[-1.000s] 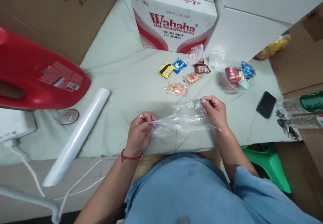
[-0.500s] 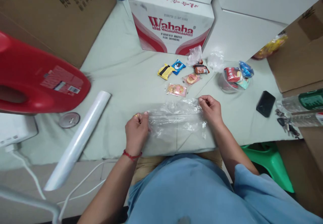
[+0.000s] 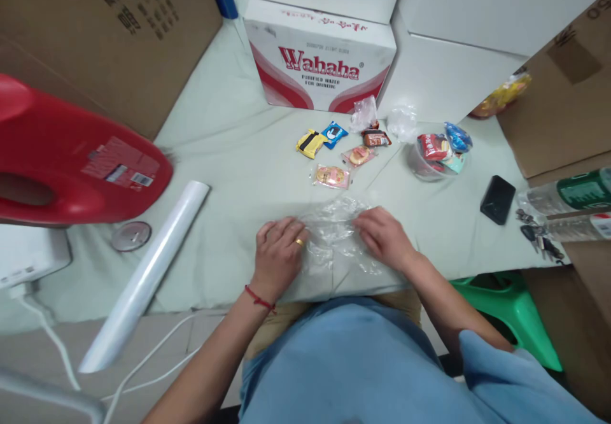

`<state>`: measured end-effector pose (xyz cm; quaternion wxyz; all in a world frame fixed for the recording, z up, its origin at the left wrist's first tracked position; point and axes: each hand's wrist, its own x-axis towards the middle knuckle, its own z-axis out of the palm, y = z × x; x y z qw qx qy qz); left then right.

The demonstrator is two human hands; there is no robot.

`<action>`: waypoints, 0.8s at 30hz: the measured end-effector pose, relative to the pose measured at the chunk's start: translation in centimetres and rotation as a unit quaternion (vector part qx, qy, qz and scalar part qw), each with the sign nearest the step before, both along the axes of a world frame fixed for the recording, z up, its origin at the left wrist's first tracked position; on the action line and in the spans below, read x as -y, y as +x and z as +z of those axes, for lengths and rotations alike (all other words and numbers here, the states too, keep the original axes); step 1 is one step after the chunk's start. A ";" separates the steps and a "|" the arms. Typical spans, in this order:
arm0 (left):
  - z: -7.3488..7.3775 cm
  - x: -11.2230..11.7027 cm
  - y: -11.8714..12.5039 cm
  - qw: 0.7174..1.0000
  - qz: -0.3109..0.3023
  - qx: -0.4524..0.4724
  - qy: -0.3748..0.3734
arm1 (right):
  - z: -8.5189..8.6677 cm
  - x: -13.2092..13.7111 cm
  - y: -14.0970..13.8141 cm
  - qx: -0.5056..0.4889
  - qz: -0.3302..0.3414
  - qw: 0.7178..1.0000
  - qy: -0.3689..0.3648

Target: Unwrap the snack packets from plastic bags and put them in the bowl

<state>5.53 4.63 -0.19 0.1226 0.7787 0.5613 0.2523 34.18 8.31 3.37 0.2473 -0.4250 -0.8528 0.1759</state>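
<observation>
You are pressing a clear bag (image 3: 334,236) flat on the table (image 3: 229,156), near its front edge. Your left hand (image 3: 279,252) and right hand (image 3: 384,239) are lying on it with fingers stretched out, gripping nothing.

Five loose snack packets (image 3: 333,176) at twelve o'clock, one snack tub (image 3: 426,167) at one, two bottles (image 3: 580,190) at three, one film roll (image 3: 147,277) and one red jug (image 3: 71,163) at nine, one plastic bag (image 3: 334,220) at six.
</observation>
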 end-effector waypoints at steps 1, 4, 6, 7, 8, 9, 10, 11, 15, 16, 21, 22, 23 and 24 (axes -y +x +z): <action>0.0 -0.2 0.0 1.000 0.020 -0.005 -0.007 | -0.4 0.7 0.0 0.024 0.053 0.998 -0.017; 0.2 -0.9 0.0 0.996 0.089 -0.011 -0.021 | -1.8 2.7 0.7 0.060 0.111 0.991 -0.048; 0.3 -1.2 0.1 0.993 0.117 -0.014 -0.032 | -2.1 4.0 1.7 0.050 0.112 0.990 -0.064; 0.3 -1.3 0.1 0.991 0.124 -0.019 -0.039 | -2.0 4.5 2.1 0.041 0.113 0.990 -0.075; 0.4 -1.4 0.2 0.991 0.126 -0.025 -0.045 | -1.7 4.7 2.6 0.031 0.118 0.988 -0.090; 0.4 -1.5 0.3 0.991 0.123 -0.031 -0.050 | -1.2 4.8 3.0 0.023 0.127 0.986 -0.107; 0.4 -1.6 0.4 0.991 0.118 -0.037 -0.054 | -0.5 4.6 3.3 0.018 0.138 0.982 -0.125; 0.4 -1.6 0.5 0.991 0.114 -0.043 -0.055 | 0.2 4.1 3.6 0.015 0.146 0.979 -0.142; -0.1 -1.3 0.5 0.991 0.102 -0.068 -0.046 | 3.0 -1.2 4.2 0.060 0.075 0.984 -0.149; -0.2 -1.2 0.4 0.992 0.095 -0.071 -0.046 | 3.4 -3.3 4.3 0.090 0.031 0.986 -0.134; -0.8 -0.8 -0.1 0.994 0.064 -0.078 -0.050 | 3.5 -15.3 3.9 0.253 -0.177 0.950 -0.052; -0.8 -0.8 -0.1 0.994 0.062 -0.082 -0.049 | 3.2 -17.2 3.6 0.268 -0.199 0.942 -0.038; -0.9 -0.8 -0.2 0.993 0.058 -0.085 -0.049 | 2.9 -18.8 3.3 0.274 -0.203 0.940 -0.027; -0.9 -0.7 -0.2 0.993 0.051 -0.089 -0.050 | 2.7 -20.0 2.9 0.276 -0.189 0.942 -0.021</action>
